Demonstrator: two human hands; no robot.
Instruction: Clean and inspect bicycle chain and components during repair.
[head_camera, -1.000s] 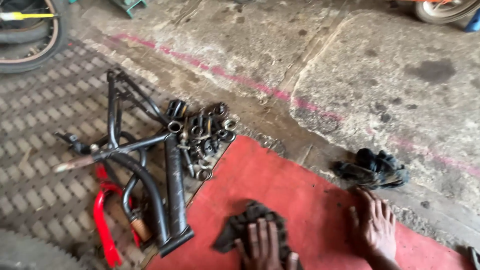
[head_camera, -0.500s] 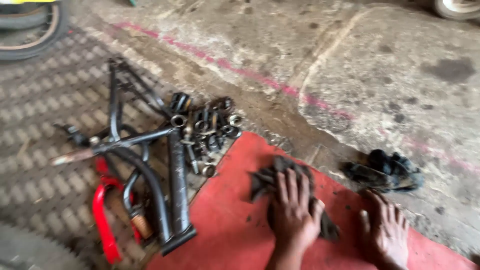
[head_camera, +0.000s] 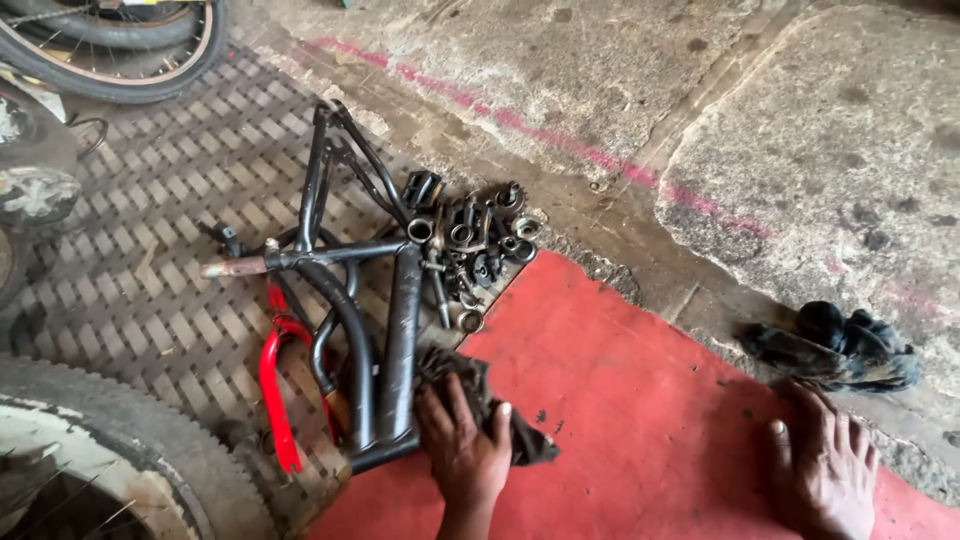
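Note:
My left hand (head_camera: 462, 452) presses down on a dark greasy rag (head_camera: 520, 435) at the left edge of a red mat (head_camera: 640, 400). The rag touches the lower end of a black bicycle frame (head_camera: 400, 330) that lies flat on the floor. My fingers point toward the frame's thick tube. My right hand is out of view. What looks like my bare foot (head_camera: 825, 470) rests on the mat at the lower right, toes pointing away.
A heap of small metal parts, nuts and bearings (head_camera: 475, 245) lies by the frame's top. A red fork (head_camera: 275, 385) sits left of the frame on a patterned grating (head_camera: 160, 300). Black rubber scraps (head_camera: 835, 345) lie at right. Tyres (head_camera: 110, 450) stand at left, and a wheel (head_camera: 120, 50) at the top.
My left hand has slid the rag from the middle of the red mat leftward and nearer to me, up against the frame's lower end. The foot stayed put.

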